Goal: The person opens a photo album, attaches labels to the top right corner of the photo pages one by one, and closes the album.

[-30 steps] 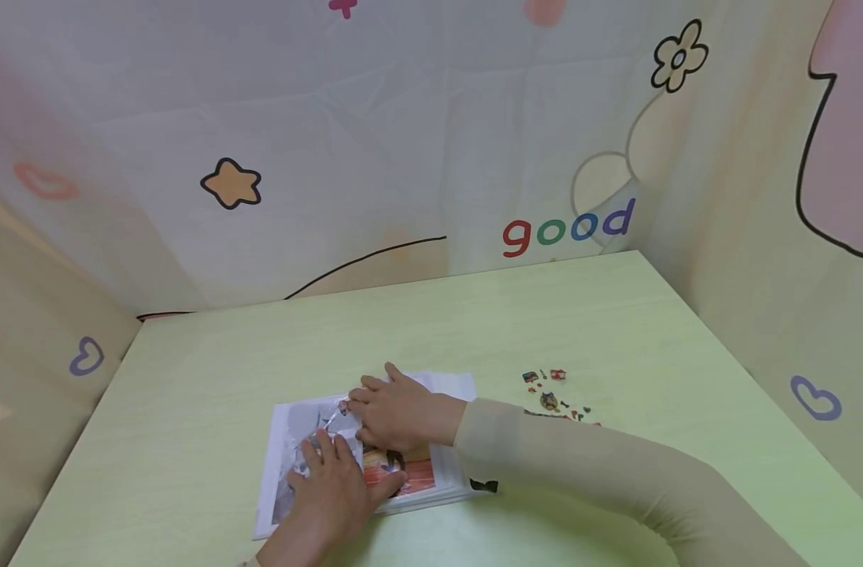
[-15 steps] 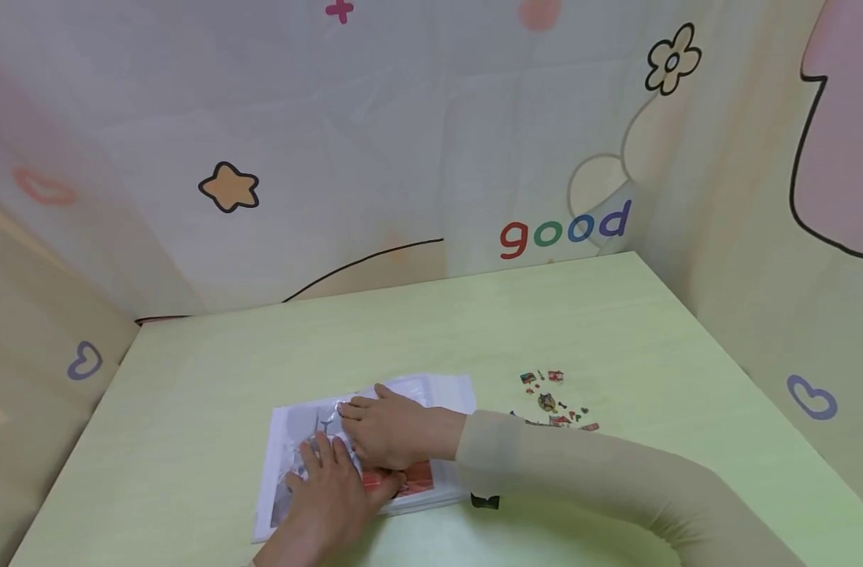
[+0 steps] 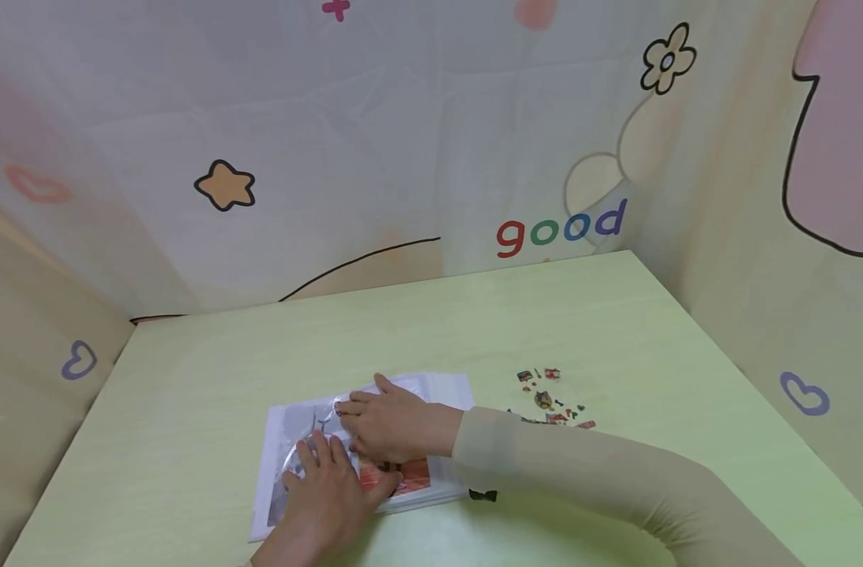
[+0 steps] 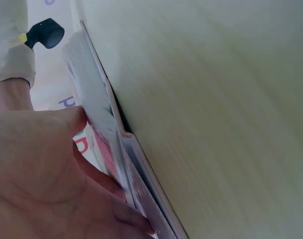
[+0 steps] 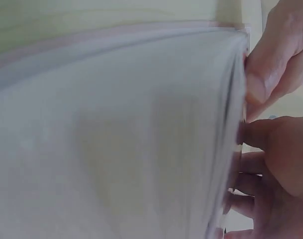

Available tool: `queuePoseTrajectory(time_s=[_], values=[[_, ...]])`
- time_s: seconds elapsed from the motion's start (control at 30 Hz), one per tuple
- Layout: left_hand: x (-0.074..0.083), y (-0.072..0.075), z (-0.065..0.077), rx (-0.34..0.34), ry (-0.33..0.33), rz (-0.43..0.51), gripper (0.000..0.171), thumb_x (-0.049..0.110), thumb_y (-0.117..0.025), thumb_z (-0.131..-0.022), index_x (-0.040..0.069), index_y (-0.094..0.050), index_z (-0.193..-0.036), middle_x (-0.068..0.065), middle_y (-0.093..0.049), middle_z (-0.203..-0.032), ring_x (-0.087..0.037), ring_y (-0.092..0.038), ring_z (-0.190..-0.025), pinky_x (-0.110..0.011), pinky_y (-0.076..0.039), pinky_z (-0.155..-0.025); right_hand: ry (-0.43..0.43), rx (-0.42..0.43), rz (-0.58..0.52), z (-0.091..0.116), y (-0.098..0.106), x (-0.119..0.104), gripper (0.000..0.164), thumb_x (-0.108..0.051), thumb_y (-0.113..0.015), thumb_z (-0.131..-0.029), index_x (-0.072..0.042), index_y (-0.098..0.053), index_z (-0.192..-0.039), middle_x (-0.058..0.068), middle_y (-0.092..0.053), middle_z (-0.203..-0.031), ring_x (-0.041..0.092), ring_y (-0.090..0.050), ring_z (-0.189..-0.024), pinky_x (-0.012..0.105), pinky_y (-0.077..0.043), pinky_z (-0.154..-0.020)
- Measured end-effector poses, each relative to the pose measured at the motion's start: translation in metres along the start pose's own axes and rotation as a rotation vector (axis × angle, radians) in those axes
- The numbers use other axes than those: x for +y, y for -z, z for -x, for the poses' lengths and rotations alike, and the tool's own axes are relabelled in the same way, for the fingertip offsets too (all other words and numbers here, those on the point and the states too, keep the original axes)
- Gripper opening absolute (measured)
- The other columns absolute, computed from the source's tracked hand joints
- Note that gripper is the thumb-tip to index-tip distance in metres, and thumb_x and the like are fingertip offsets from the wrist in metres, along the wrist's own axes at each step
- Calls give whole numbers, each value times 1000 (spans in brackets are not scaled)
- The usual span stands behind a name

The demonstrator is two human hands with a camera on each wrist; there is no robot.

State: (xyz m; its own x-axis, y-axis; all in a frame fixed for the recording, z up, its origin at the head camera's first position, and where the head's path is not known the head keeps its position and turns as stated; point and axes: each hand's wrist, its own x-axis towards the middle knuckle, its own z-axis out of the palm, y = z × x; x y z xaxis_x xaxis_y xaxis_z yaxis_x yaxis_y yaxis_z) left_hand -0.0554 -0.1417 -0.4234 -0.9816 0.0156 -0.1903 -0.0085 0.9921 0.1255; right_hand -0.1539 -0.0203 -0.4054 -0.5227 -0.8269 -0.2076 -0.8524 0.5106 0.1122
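An open book (image 3: 442,472) with glossy, plastic-looking pages lies on the table, a grey picture on its left page and a red-orange one on its right. My left hand (image 3: 327,494) rests over the lower middle, fingers spread on the left page and thumb reaching over the right one. Fingers extended, my right hand (image 3: 389,425) lies across the upper middle. Its fingertips touch the left page near the top, where a small dark detail shows beside them. In the right wrist view, the fingertips of the right hand (image 5: 285,164) meet the page surface, with the left thumb (image 5: 258,89) beside them.
Several small colourful sticker-like cutouts (image 3: 542,400) lie on the pale green table (image 3: 212,370) right of the book, some near the right sleeve (image 3: 580,457). A black bow-shaped cutout (image 3: 483,495) sits by the book's lower right corner. A patterned curtain (image 3: 375,173) stands behind.
My right hand has shifted slightly left and down on the book. A small figure visible at its fingertips a second ago is now mostly covered. The left hand stays in place.
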Motion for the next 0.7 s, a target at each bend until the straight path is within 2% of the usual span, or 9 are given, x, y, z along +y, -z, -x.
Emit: queuePoseTrajectory(time_s=[0.23,0.5,0.6,0.7], values=[[2,0,1,28,-8,-61,118,82,-48,-90,-24,-41,-141,-48,-33,-149,-62,-33,-138,-77,-41,-95,-31,0,-22,-3,0,9,61,-55,-41,-109,-19,-45,-157,-7,-44,-160,19,-33,-151,52,-24,-123],[1,0,1,26,0,-58,116,80,-51,-90,-23,-42,-142,-47,-32,-150,-62,-34,-139,-77,-40,-97,-65,-14,-26,-8,-2,15,67,-60,-39,-106,-17,-45,-157,-3,-42,-161,21,-34,-151,52,-26,-122],[2,0,1,27,1,-59,116,81,-51,-89,-22,-42,-142,-46,-33,-150,-62,-33,-139,-77,-40,-97,-77,-6,-26,-9,-1,14,66,-58,-39,-107,-14,-45,-157,1,-42,-162,21,-34,-151,50,-27,-122],[2,0,1,34,0,-59,116,81,-51,-89,-23,-43,-141,-46,-34,-150,-62,-33,-139,-77,-41,-95,-47,4,-27,-7,1,9,59,-48,-41,-110,-13,-44,-157,1,-42,-161,19,-34,-151,46,-28,-122]])
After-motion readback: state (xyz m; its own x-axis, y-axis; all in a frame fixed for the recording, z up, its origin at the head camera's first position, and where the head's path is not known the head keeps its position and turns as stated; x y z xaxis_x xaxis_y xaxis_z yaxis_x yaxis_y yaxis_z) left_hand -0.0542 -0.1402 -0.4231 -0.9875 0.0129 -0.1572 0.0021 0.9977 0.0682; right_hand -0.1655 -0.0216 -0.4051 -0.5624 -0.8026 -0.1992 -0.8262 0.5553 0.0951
